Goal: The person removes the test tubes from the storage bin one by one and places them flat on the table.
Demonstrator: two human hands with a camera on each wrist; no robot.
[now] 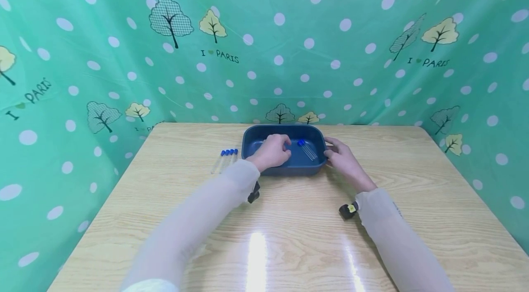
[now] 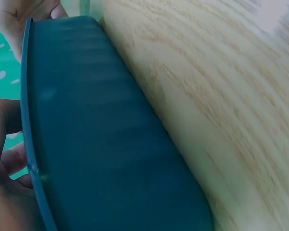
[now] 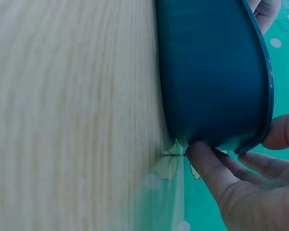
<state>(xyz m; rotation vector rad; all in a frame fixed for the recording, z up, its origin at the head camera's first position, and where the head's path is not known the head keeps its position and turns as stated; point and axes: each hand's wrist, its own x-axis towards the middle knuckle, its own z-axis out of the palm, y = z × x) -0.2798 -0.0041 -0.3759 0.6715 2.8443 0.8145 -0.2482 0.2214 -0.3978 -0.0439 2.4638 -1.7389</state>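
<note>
A dark blue rectangular basin (image 1: 289,171) stands on the table. Over its left part is my left hand (image 1: 272,150), palm down with bent fingers; thumb and forefinger tips are apart, and nothing shows between them. The left wrist view has the basin wall (image 2: 96,125) hiding part of this hand. At the basin's right end, my right hand (image 1: 342,160) holds it, thumb (image 3: 283,131) at the rim and fingers against the outer wall. Inside the basin lie several clear tubes with blue caps (image 1: 306,148), slanting toward the right.
Left of the basin, several more blue-capped clear tubes (image 1: 227,158) lie side by side on the wooden table (image 1: 306,227). A green polka-dot cloth (image 1: 289,44) hangs behind the table and along both sides.
</note>
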